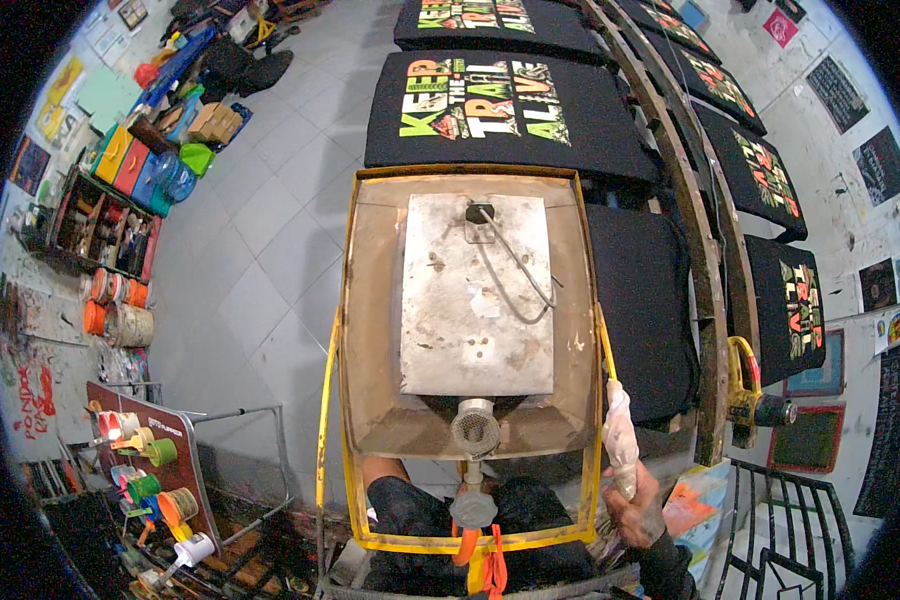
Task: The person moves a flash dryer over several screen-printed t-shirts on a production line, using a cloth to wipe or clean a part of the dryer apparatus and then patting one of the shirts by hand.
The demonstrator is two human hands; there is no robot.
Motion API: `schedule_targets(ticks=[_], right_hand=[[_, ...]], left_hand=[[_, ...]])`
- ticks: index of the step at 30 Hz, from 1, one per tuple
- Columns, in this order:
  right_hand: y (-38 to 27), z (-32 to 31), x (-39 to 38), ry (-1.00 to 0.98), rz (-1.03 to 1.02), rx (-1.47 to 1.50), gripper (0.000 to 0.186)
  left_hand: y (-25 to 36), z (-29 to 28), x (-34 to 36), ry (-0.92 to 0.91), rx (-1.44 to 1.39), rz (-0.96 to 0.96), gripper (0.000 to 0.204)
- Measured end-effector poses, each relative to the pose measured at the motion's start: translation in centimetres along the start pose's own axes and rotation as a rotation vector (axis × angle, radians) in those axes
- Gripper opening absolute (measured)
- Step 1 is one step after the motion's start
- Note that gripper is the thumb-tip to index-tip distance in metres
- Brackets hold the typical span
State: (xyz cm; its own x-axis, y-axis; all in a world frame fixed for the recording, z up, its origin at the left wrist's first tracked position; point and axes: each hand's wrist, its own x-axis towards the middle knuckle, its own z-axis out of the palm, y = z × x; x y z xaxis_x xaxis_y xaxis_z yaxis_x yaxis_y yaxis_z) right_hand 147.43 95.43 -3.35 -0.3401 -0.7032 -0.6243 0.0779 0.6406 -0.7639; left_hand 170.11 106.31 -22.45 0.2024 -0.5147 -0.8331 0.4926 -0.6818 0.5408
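Note:
My right hand (638,508) is closed round the lower end of a handle wrapped in whitish cloth (620,437). This handle joins the right side of a yellow-edged metal frame. The frame carries a shallow brown metal hood (377,300) with a stained silver plate (477,340) on top. A bent metal rod (518,257) sticks out near the plate's far end. At the near end sit a round mesh burner fitting (476,428) and an orange hose (467,545). My left hand is out of view.
Black printed shirts (510,110) lie on boards beyond the hood, with a bare black one (635,300) to its right. A long rail (705,250) separates them from another row. Left stand a board of coloured cups (160,460) and a crate of bottles (105,228). Black metal bars (785,520) stand lower right.

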Motion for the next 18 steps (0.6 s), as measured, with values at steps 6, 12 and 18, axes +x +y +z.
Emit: schedule_targets(ticks=[6,12,18], right_hand=[[2.1,-0.3,-0.1,0.031,-0.037,-0.019,0.028],[2.2,-0.4,0.3,0.018,-0.064,-0.110,0.027],[4.0,-1.8,0.7,-0.009,-0.087,-0.318,0.049]], left_hand=[[-0.1,-0.7,-0.6,0.010,0.020,-0.015,0.037],[0.0,-0.9,-0.8,0.013,0.023,-0.015,0.038],[0.2,-1.1,-0.6,-0.017,0.044,-0.006,0.038]])
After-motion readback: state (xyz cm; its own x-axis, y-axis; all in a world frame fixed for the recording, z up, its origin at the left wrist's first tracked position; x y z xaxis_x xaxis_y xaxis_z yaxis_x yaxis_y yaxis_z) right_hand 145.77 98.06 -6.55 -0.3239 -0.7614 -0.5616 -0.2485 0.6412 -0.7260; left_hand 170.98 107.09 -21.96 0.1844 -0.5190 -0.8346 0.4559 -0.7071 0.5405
